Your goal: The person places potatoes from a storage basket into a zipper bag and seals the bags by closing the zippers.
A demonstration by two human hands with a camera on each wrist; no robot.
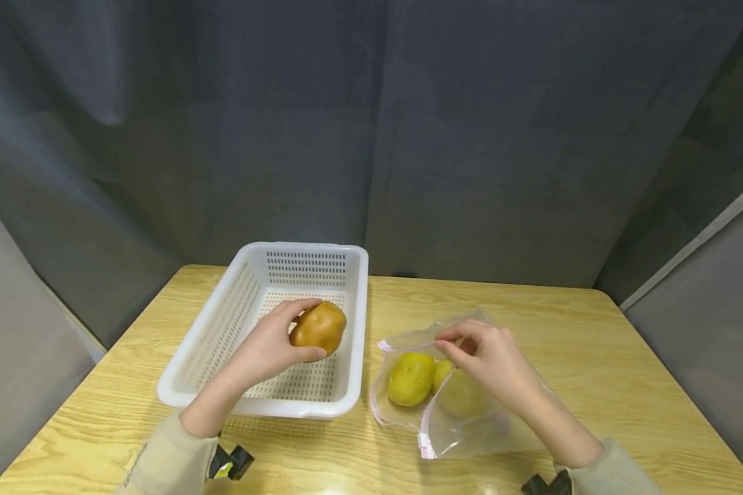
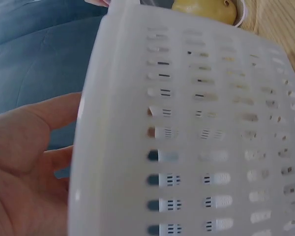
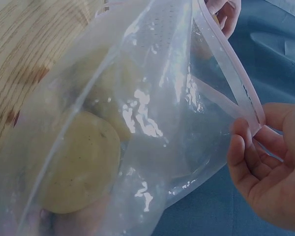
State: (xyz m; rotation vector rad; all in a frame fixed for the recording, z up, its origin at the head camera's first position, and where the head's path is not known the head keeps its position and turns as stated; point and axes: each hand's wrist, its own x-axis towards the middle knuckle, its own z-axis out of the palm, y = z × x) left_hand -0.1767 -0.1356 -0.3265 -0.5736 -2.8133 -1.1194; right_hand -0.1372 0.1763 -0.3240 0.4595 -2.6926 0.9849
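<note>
Over the white basket [image 1: 179, 371], my left hand [image 1: 276, 342] grips a smooth, lumpy orange-brown potato [image 1: 319, 327] between thumb and fingers. The basket's slotted wall [image 2: 118, 123] hides that potato in the left wrist view, where part of the left hand [image 2: 24, 157] shows. On the right, my right hand [image 1: 492, 361] pinches the upper edge of a clear zip bag [image 1: 489, 433] with thumb and fingertips. The bag's mouth gapes toward the basket. Several yellowish potatoes [image 1: 411, 379] lie inside; one speckled potato [image 3: 81, 162] shows through the plastic in the right wrist view.
Basket and bag stand side by side on a light wooden table [image 1: 631, 371]. Dark grey cloth [image 1: 470, 137] hangs behind the table's far edge, with paler panels [image 1: 712, 323] at the sides. The basket's raised rim surrounds the space below the left hand.
</note>
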